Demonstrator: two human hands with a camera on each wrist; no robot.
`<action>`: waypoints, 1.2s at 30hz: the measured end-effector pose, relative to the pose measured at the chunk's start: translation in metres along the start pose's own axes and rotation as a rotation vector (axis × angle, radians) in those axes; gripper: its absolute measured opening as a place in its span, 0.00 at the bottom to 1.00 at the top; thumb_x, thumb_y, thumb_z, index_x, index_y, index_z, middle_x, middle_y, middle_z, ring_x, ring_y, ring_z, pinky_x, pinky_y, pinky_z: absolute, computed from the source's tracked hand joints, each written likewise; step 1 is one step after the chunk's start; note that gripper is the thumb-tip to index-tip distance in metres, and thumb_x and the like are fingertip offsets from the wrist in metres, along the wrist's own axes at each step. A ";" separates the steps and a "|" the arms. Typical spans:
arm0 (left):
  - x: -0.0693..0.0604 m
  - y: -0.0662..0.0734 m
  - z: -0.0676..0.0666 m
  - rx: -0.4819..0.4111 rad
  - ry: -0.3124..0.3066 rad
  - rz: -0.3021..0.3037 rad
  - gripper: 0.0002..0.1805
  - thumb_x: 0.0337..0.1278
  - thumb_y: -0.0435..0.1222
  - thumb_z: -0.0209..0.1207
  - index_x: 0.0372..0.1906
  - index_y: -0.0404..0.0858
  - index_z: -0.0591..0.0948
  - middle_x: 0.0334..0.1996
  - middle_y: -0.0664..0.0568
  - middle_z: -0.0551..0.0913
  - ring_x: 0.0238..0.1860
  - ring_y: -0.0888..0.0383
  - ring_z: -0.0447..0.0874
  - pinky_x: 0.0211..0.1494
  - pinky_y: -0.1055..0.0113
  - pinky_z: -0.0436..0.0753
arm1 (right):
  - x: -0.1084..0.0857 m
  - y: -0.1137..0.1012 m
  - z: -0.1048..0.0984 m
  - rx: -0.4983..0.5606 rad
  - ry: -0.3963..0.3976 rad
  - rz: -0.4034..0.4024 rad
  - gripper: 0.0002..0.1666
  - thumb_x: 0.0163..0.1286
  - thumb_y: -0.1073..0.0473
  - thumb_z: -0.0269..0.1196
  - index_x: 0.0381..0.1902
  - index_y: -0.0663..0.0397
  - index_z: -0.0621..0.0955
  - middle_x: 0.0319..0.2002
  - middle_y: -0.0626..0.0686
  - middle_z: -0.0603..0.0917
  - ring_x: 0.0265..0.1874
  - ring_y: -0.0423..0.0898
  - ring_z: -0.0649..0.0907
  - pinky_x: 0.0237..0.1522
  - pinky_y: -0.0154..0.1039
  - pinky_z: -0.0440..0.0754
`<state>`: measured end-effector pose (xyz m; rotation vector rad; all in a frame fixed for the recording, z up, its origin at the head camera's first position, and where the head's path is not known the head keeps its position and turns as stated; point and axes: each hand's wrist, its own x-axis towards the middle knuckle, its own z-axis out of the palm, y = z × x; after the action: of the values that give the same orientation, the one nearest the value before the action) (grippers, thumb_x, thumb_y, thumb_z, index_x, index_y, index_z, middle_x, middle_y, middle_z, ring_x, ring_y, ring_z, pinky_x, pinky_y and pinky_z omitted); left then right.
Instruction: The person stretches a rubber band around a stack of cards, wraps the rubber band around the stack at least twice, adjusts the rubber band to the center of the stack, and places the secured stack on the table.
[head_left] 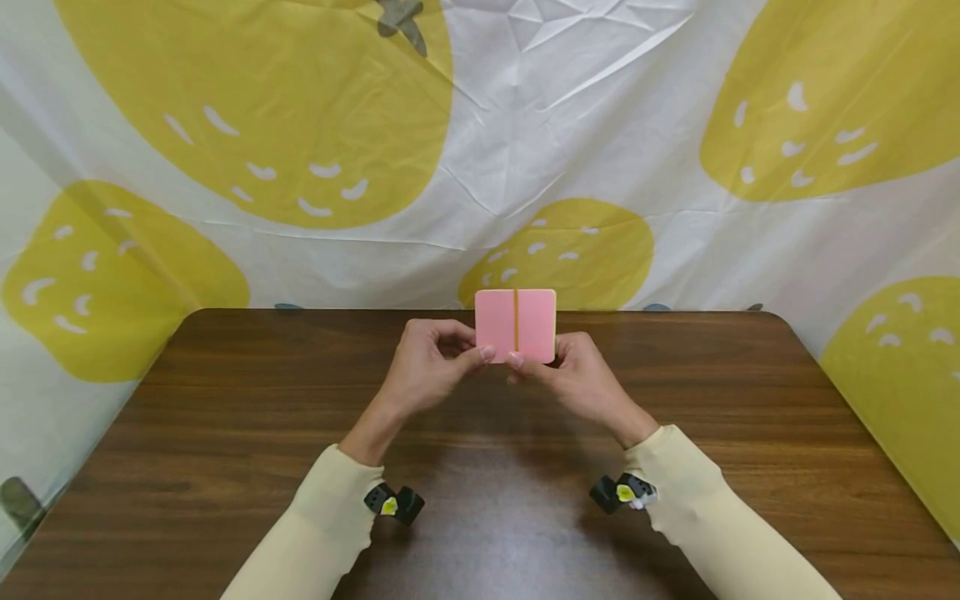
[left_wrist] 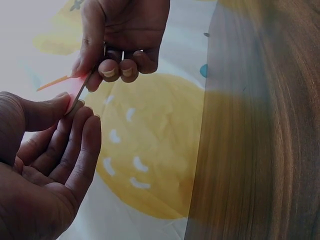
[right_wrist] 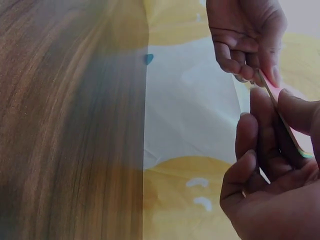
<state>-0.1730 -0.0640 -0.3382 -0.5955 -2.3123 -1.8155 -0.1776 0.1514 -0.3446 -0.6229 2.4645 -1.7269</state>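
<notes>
A thin pink rectangular pad (head_left: pixel 495 318) with rounded corners is held up above the far part of the table. A narrow tan band (head_left: pixel 516 321) runs down the middle of its face. My left hand (head_left: pixel 427 365) pinches the lower left corner, thumb on the face and fingers behind. At the lower right my right hand (head_left: pixel 588 379) grips it the same way, its thumb tip near the left one. In the right wrist view, the pad (right_wrist: pixel 287 117) appears nearly edge-on, with a multicoloured edge at one corner. The side facing away is hidden in the head view.
Beneath both arms lies a dark wooden table (head_left: pixel 247 417) with rounded far corners. Behind it hangs a white cloth (head_left: pixel 517 125) printed with large yellow fruit shapes. A small black device is strapped at each sleeve cuff.
</notes>
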 end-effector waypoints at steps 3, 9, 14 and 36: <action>0.000 0.000 0.000 -0.008 -0.010 0.002 0.05 0.54 0.26 0.71 0.33 0.27 0.87 0.24 0.44 0.87 0.26 0.42 0.86 0.29 0.69 0.81 | 0.000 0.001 0.000 -0.011 0.005 0.000 0.10 0.70 0.62 0.68 0.33 0.67 0.87 0.27 0.63 0.87 0.30 0.41 0.82 0.33 0.33 0.76; 0.000 -0.001 0.000 -0.010 -0.029 -0.012 0.05 0.54 0.26 0.71 0.33 0.26 0.87 0.25 0.43 0.87 0.27 0.43 0.86 0.30 0.69 0.82 | -0.002 0.001 -0.003 -0.052 0.007 0.007 0.10 0.68 0.60 0.70 0.32 0.63 0.88 0.27 0.56 0.87 0.27 0.40 0.78 0.29 0.33 0.74; -0.001 -0.002 -0.002 -0.010 -0.044 -0.037 0.05 0.56 0.27 0.70 0.34 0.27 0.87 0.25 0.45 0.86 0.28 0.40 0.85 0.31 0.68 0.82 | -0.004 0.002 -0.011 -0.135 0.044 -0.043 0.17 0.60 0.56 0.77 0.44 0.56 0.86 0.31 0.48 0.85 0.29 0.43 0.80 0.32 0.37 0.78; -0.002 -0.002 0.000 0.321 -0.069 0.037 0.41 0.50 0.30 0.75 0.70 0.33 0.69 0.28 0.49 0.86 0.27 0.58 0.85 0.35 0.65 0.84 | 0.000 -0.001 -0.020 -0.727 0.146 -0.421 0.57 0.41 0.56 0.86 0.69 0.63 0.71 0.55 0.59 0.82 0.45 0.54 0.80 0.50 0.54 0.76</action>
<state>-0.1719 -0.0645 -0.3403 -0.6520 -2.5433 -1.3846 -0.1825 0.1686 -0.3366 -1.1690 3.2450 -0.9136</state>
